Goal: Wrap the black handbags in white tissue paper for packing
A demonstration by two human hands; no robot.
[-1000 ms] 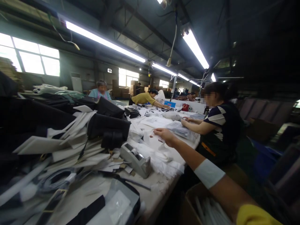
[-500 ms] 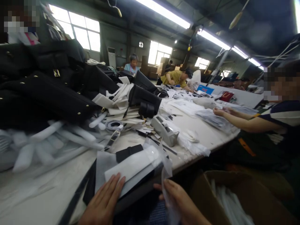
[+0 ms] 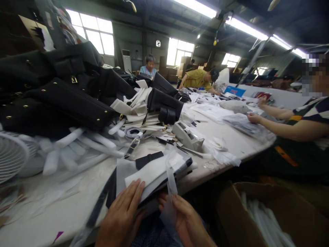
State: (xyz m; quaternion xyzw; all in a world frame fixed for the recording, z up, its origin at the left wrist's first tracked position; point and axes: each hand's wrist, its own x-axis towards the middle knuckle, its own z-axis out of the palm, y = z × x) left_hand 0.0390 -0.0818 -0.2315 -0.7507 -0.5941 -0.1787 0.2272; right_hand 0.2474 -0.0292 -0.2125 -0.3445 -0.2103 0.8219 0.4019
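Observation:
At the table's front edge lies a black leather-like piece (image 3: 149, 159), perhaps a bag, partly covered by white foam sheets (image 3: 147, 173). My left hand (image 3: 123, 211) rests on the lower end of the foam, its fingers stretched out flat. Between the fingers of my right hand (image 3: 186, 214) is a thin translucent plastic strip (image 3: 171, 180). The strip passes up over the far end of the foam, and its lower end hangs below the hand. A dark strap (image 3: 99, 202) trails off the table edge by my left wrist.
Black bags (image 3: 69, 99) are heaped at the left behind white foam rolls (image 3: 69, 137). A white fan (image 3: 11, 156) stands far left. Beyond the work sits a tape dispenser (image 3: 187, 135). Below right is a cardboard box (image 3: 231, 202). A co-worker's arms (image 3: 277, 127) reach in from the right.
My right hand has drawn the plastic strip leftward, so it now lies across the foam's far end. The camera view has shifted slightly. My left hand stays on the foam.

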